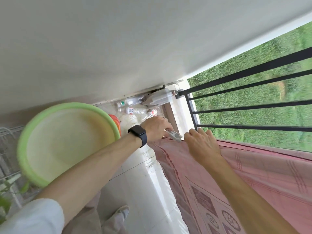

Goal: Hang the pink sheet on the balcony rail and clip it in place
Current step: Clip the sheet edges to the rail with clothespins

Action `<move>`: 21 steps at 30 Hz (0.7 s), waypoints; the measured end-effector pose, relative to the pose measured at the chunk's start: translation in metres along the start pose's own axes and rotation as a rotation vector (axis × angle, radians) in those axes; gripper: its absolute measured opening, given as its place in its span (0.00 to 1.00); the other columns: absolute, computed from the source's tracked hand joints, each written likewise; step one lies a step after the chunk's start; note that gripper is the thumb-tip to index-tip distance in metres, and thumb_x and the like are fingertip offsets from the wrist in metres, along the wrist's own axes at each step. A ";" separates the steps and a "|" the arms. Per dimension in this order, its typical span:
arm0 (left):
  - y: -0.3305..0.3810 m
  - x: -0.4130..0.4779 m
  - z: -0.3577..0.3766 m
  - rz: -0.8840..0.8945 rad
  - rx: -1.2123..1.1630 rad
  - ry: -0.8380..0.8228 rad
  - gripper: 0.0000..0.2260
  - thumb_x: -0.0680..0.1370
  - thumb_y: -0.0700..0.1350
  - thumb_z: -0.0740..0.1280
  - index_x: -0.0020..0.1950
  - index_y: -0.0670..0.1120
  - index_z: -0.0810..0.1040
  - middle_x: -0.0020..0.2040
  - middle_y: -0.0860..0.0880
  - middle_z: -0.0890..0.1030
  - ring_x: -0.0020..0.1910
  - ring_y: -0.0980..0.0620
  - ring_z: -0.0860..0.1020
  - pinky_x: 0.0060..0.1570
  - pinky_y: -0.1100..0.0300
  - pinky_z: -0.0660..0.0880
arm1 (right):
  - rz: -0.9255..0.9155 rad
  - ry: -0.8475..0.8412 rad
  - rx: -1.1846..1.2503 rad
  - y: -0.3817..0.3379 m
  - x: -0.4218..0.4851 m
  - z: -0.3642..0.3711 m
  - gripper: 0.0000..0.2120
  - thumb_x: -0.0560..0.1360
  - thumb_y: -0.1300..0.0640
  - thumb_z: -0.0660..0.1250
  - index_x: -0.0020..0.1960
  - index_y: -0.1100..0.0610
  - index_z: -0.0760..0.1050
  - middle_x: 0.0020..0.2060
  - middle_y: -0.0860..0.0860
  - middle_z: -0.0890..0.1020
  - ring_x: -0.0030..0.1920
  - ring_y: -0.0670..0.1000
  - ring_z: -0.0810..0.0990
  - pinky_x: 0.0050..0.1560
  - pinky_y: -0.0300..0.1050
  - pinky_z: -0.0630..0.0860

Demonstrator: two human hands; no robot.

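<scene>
Your left hand [156, 128], the one wearing the watch [138, 133], is pinching a white clip [174, 135] between thumb and curled fingers. The clip's tip is pointing at the end edge of the pink sheet [244, 174], just beside your right hand [202, 144]; blur makes it unclear whether the clip is biting the cloth. Your right hand is curling its fingers over the sheet's end, gripping it against the top of the rail [192, 112].

The sheet is draping over the rail, one side falling inward toward the floor tiles [138, 183], the other hanging outside against the black bars [253, 127]. Beyond its end, a short bare stretch of rail is running on to the corner by the wall [101, 48].

On your left, a green basin [70, 105] is crowding close beside your forearm, so you are working in a narrow strip of tile between it and the sheet. Plastic bottles [133, 110] are lying in the far corner, past your left hand.
</scene>
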State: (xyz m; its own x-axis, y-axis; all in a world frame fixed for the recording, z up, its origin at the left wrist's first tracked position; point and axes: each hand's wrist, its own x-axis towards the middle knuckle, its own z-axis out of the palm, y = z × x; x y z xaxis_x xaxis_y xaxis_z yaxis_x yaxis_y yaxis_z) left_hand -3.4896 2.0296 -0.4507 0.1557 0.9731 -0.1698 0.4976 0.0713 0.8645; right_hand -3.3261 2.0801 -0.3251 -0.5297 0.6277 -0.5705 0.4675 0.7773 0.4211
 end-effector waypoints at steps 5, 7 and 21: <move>0.020 0.009 -0.004 0.124 0.294 -0.042 0.12 0.82 0.40 0.61 0.59 0.50 0.81 0.45 0.49 0.76 0.52 0.48 0.76 0.49 0.55 0.76 | -0.014 -0.012 0.038 0.002 0.001 -0.001 0.14 0.80 0.63 0.57 0.60 0.51 0.75 0.54 0.48 0.78 0.54 0.54 0.76 0.50 0.49 0.65; 0.026 0.014 -0.006 0.133 0.325 -0.069 0.14 0.83 0.39 0.60 0.63 0.51 0.80 0.51 0.48 0.79 0.56 0.48 0.76 0.53 0.53 0.77 | 0.007 -0.015 0.056 0.002 0.002 -0.001 0.12 0.81 0.61 0.58 0.60 0.50 0.75 0.53 0.48 0.78 0.54 0.54 0.76 0.52 0.50 0.67; 0.027 -0.003 0.012 -0.048 0.206 0.008 0.24 0.80 0.35 0.62 0.73 0.53 0.69 0.70 0.50 0.74 0.62 0.45 0.76 0.45 0.54 0.75 | 0.070 0.046 0.257 0.004 0.007 -0.013 0.13 0.79 0.55 0.69 0.64 0.50 0.77 0.56 0.49 0.82 0.58 0.53 0.78 0.57 0.50 0.77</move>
State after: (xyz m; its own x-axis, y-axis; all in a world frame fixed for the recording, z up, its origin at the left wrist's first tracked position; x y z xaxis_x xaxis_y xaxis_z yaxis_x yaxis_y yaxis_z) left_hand -3.4661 2.0260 -0.4323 0.1207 0.9715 -0.2041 0.6681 0.0725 0.7405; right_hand -3.3365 2.0880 -0.3182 -0.5185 0.6852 -0.5116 0.6650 0.6992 0.2625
